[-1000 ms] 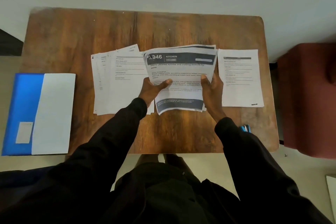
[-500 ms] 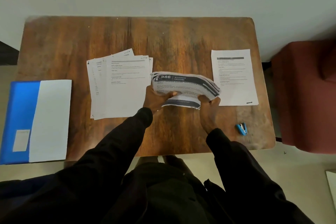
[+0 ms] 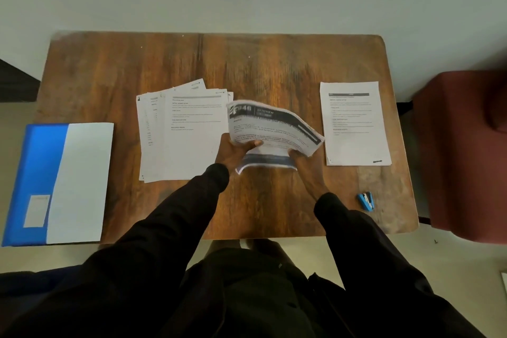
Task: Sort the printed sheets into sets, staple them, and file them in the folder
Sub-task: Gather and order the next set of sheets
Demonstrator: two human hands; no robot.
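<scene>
Two hands hold one bundle of printed sheets [image 3: 270, 132] above the middle of the worktop [image 3: 247, 68]. Your left hand [image 3: 236, 152] has its grip pinched on the bundle's near left edge, thumb on top. Your right hand [image 3: 308, 170] is mostly hidden beneath the bent paper, so only its back and wrist show; its grip is closed on the near right edge. The bundle is blurred, and apart from a dark header band with large digits and the word KITCHEN its print cannot be read.

At 9 o'clock of the bundle, a fanned pile of sheets [image 3: 186, 132] lies flat, its right edge covered by the bundle and your left hand. At 3 o'clock lies a single sheet [image 3: 355, 123], and at 5 o'clock a small blue stapler [image 3: 365, 201]. The blue folder [image 3: 38, 162] sits far out at 9 o'clock, overhanging the worktop's edge.

Compared with a second ago, the bundle no longer faces you flat: it now bows over sharply, its top tipped away toward 2 o'clock.
</scene>
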